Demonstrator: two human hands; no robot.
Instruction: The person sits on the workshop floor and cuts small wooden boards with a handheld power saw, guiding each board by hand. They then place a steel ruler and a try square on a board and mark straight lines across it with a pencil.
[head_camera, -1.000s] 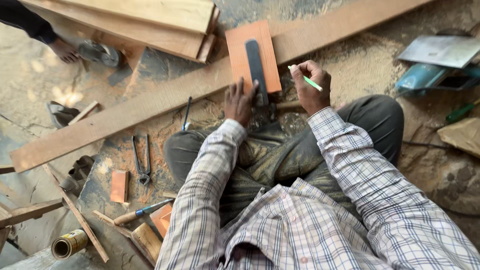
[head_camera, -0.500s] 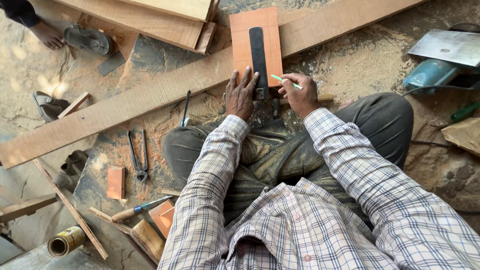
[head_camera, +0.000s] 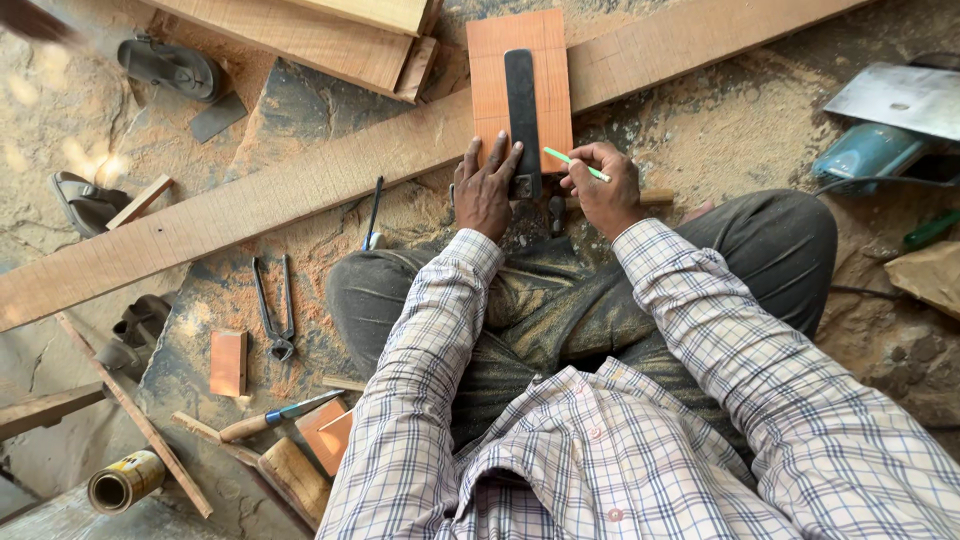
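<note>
Two hands working: my left hand (head_camera: 484, 190) is pressing flat, fingers spread, steadying the dark metal square (head_camera: 522, 105) on the orange rectangular wooden board (head_camera: 490, 80); my right hand's (head_camera: 605, 190) grip is pinching a thin green pencil (head_camera: 575, 165).

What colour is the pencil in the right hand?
Light green pencil, held in the right hand; head view.

Look to the lower left of the frame: a small round tin (head_camera: 124, 482) lies on its side on the stone floor (head_camera: 300, 100), its open mouth turned toward the left edge. A yellow label with dark markings wraps around its body, and the rim is dull metal. It rests just beside the lower end of a thin wooden strip (head_camera: 135, 415). You'll find no other packages, and no signs or screens anywhere in view.
</note>
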